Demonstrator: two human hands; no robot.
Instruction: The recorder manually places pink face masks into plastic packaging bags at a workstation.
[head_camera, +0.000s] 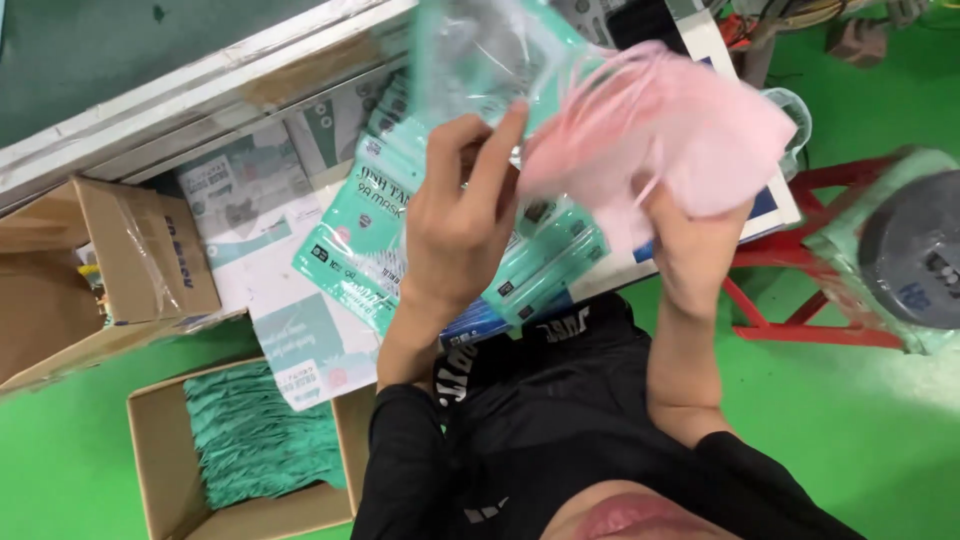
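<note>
My left hand (462, 215) holds up a clear plastic pouch (480, 50) with teal printing, fingers pinching its lower edge. My right hand (695, 250) grips a stack of pink face masks (670, 125) from below, its left end meeting the pouch's mouth. Both hands are raised above a white table (300, 290) spread with teal and white mask pouches (360, 220). My black sleeves and shirt fill the bottom of the view.
An open cardboard box (160, 450) of green masks sits on the green floor at lower left. Another open carton (110, 260) stands at left. A red metal stool (810, 270) is at right, beside a wrapped grey roll (915, 260).
</note>
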